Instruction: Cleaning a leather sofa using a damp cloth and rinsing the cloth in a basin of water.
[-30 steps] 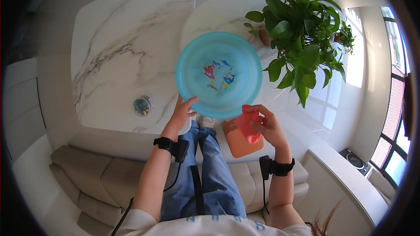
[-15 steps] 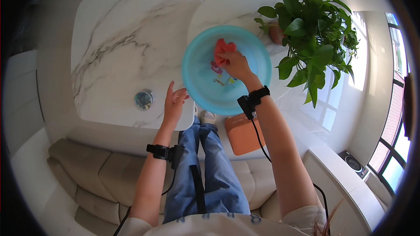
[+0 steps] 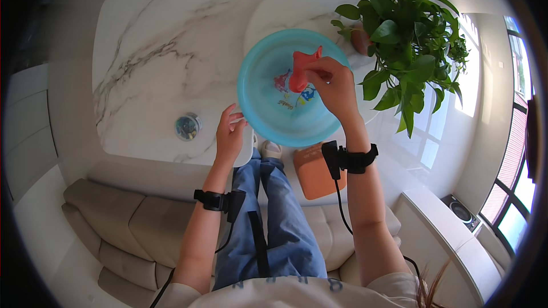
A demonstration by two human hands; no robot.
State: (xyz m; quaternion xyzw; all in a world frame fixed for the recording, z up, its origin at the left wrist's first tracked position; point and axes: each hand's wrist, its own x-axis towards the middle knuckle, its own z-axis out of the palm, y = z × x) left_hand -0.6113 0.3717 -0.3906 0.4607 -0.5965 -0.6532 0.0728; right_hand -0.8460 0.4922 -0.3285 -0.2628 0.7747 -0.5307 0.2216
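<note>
My right hand [image 3: 337, 85] grips a crumpled red cloth [image 3: 299, 73] over the light blue round basin [image 3: 251, 115]. Part of the cloth hangs below my fingers and a corner sticks up above them. The basin's bottom carries colourful printed figures, partly covered by the cloth and hand. At the basin's left rim is my left hand [image 3: 230, 135], holding nothing, its fingers loosely bent and apart. Whether its fingertips touch the rim I cannot tell. A small round clear container [image 3: 188, 127] with something bluish inside stands left of that hand.
The basin rests on a round marbled table [image 3: 274, 11], beside a larger marbled table [image 3: 142, 91]. A leafy green plant [image 3: 399, 45] in a reddish pot leans in from the right. An orange stool [image 3: 321, 175] stands below the basin, and a beige sofa [image 3: 165, 222] lies behind me.
My right hand has moved right with the red cloth, which has turned and now hangs differently. My left hand's fingers have bent more, beside the rim.
</note>
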